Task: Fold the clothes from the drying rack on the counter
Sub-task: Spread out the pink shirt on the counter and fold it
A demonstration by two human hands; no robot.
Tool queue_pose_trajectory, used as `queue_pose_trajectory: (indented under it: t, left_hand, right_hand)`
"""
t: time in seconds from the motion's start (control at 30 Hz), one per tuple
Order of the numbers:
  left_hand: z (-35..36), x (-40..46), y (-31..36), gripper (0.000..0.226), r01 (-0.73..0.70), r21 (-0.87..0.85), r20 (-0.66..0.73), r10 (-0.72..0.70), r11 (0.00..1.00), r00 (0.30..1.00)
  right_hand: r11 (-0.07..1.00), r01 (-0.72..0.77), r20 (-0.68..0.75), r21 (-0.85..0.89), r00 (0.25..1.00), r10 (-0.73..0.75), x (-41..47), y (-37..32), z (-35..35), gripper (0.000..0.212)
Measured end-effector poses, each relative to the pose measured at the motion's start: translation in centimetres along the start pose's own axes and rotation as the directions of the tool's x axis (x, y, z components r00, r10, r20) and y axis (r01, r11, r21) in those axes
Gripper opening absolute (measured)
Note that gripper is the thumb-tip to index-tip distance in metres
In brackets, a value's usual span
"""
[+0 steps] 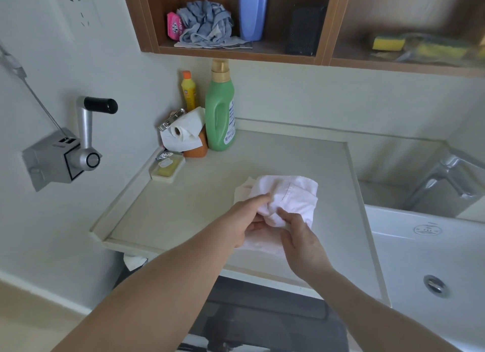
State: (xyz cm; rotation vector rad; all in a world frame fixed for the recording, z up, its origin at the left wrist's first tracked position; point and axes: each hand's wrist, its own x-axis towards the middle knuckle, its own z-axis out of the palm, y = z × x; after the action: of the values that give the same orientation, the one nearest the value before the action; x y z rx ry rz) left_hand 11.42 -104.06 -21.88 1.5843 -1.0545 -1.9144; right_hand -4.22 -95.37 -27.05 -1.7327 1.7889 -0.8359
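Note:
A small pale pink garment (291, 194) lies bunched on the beige counter (183, 202), near its front right part. My left hand (244, 220) pinches the near left fold of the cloth between thumb and fingers. My right hand (301, 236) grips the near edge of the same garment from the right, fingers curled into the fabric. Part of the cloth is hidden under both hands. No drying rack is in view.
At the counter's back left stand a green detergent bottle (220, 107), a yellow bottle (189, 90), a toilet paper roll (183, 133) and a soap dish (166, 169). A white sink (430, 259) with a tap (446, 178) lies right. A wall crank (78, 147) sticks out left. A shelf (236, 49) hangs above.

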Motion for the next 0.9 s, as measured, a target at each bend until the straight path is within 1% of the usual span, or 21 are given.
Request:
queue_pose_trajectory:
  t: [0.07, 0.13, 0.2, 0.27, 0.33, 0.4, 0.43, 0.53, 0.57, 0.63, 0.7, 0.73, 0.77, 0.8, 0.83, 0.87, 0.9]
  left_hand:
    - [-0.1, 0.1, 0.1, 0.019, -0.027, 0.041, -0.069, 0.030, 0.999, 0.997]
    - [-0.5, 0.3, 0.0, 0.029, -0.116, 0.094, -0.123, 0.127, 0.989, 0.984]
    - [-0.7, 0.1, -0.2, 0.034, -0.218, 0.147, -0.139, 0.238, 0.965, 0.961]
    - [-0.9, 0.1, -0.6, 0.038, -0.306, 0.180, -0.118, 0.329, 0.935, 0.937]
    - [-1.2, -0.2, -0.8, 0.040, -0.355, 0.222, -0.096, 0.382, 0.908, 0.919]
    - [-1.9, -0.2, -1.2, 0.040, -0.357, 0.270, -0.106, 0.396, 0.894, 0.912]
    - [-2.3, -0.2, -1.5, 0.038, -0.346, 0.268, -0.120, 0.388, 0.899, 0.914]
    - [-3.3, -0.6, -2.5, 0.034, -0.283, 0.150, -0.191, 0.309, 0.947, 0.932]
    - [-3.6, -0.6, -2.8, 0.032, -0.261, 0.143, -0.218, 0.287, 0.955, 0.933]
    - [-3.9, -0.6, -3.4, 0.030, -0.207, 0.250, -0.244, 0.268, 0.946, 0.932]
    - [-4.0, -0.6, -3.7, 0.024, -0.137, 0.380, -0.229, 0.237, 0.915, 0.944]
    - [-4.0, -0.6, -3.6, 0.023, -0.097, 0.439, -0.234, 0.218, 0.893, 0.947]
    - [-4.0, -0.6, -3.4, 0.027, -0.059, 0.523, -0.254, 0.222, 0.850, 0.941]
    - [-4.0, -0.7, -3.2, 0.034, -0.031, 0.631, -0.284, 0.268, 0.775, 0.921]
    - [-3.8, -0.6, -3.1, 0.042, -0.035, 0.722, -0.303, 0.361, 0.691, 0.882]
    - [-3.6, -0.7, -2.9, 0.049, -0.084, 0.792, -0.289, 0.494, 0.604, 0.820]
    - [-3.2, -0.8, -2.6, 0.053, -0.168, 0.850, -0.232, 0.642, 0.499, 0.731]
  right_hand:
    - [0.995, 0.074, 0.045, -0.071, 0.996, -0.071, 0.0, 0.4, 0.3, 0.039]
    - [0.979, 0.137, 0.067, -0.153, 0.990, -0.128, 0.3, 1.1, 0.7, 0.034]
    - [0.969, 0.147, 0.075, -0.198, 0.988, -0.134, 0.6, 1.6, 1.1, 0.035]
    - [0.967, 0.131, 0.083, -0.217, 0.990, -0.116, 0.7, 1.8, 1.2, 0.039]
    - [0.966, 0.132, 0.089, -0.221, 0.989, -0.115, 0.8, 1.8, 1.2, 0.043]
    - [0.963, 0.134, 0.111, -0.235, 0.988, -0.110, 0.7, 1.7, 1.0, 0.048]
    - [0.961, 0.137, 0.123, -0.240, 0.986, -0.110, 0.8, 1.5, 0.9, 0.051]
    - [0.966, 0.073, 0.134, -0.249, 0.990, -0.040, 1.6, 0.9, 0.3, 0.050]
    - [0.965, 0.047, 0.120, -0.258, 0.993, -0.016, 2.1, 0.6, 0.1, 0.050]
    - [0.955, 0.001, 0.077, -0.297, 0.997, 0.023, 3.3, 0.2, 0.2, 0.041]
    - [0.939, -0.055, 0.005, -0.341, 0.998, 0.060, 4.3, -0.2, 0.4, 0.030]
    - [0.920, -0.068, -0.049, -0.387, 0.997, 0.053, 4.7, -0.6, 0.5, 0.033]
    - [0.890, -0.077, -0.110, -0.449, 0.993, 0.030, 5.0, -1.0, 0.5, 0.038]
    - [0.863, -0.079, -0.156, -0.499, 0.988, 0.000, 5.2, -1.4, 0.5, 0.043]
    - [0.846, -0.070, -0.157, -0.529, 0.987, -0.017, 5.6, -1.7, 0.6, 0.049]
    - [0.832, -0.056, -0.114, -0.553, 0.993, -0.008, 5.9, -1.9, 0.8, 0.056]
    - [0.816, -0.040, -0.051, -0.577, 0.999, 0.013, 6.3, -1.9, 1.1, 0.064]
